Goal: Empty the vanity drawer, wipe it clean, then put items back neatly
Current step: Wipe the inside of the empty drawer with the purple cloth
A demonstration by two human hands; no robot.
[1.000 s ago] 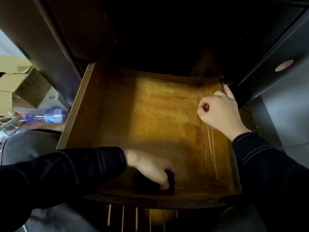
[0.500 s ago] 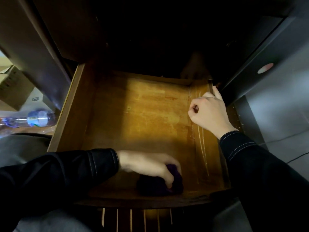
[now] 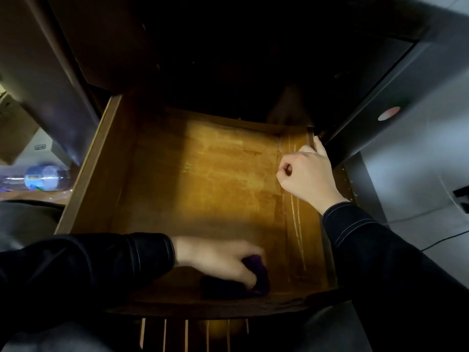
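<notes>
Dim room, and the dark vanity (image 3: pixel 228 59) fills the whole top of the view. Out of it comes the drawer (image 3: pixel 215 179), pulled wide open, its bare, scuffed wooden floor lit amber with nothing lying on it. So the emptying looks done and we're into the wipe.

Left of the drawer sits a cardboard box (image 3: pixel 15 128), with a clear plastic bottle (image 3: pixel 48 177) on its side just below it.

Now the hands. The right hand (image 3: pixel 307 176) is up on the drawer's right wall near the back corner, its fingers curled over the rim to hold it. That's a sensible spot, I'd say: the wood is stiff and solid, but a drawer on runners will want to slide or rock under scrubbing.

The left hand (image 3: pixel 218 260) is down at the drawer's front edge, right of centre, fingers bent over a dark purple cloth (image 3: pixel 256 275) and pressing it onto the wood. The cloth sits bunched under the fingertips, close to the front right corner.

It looks soft, light and floppy, likely to crumple or slip out from under a loose hand. Best held from above with a spread palm, the edges tucked in. The corners will want fingertip pressure.
</notes>
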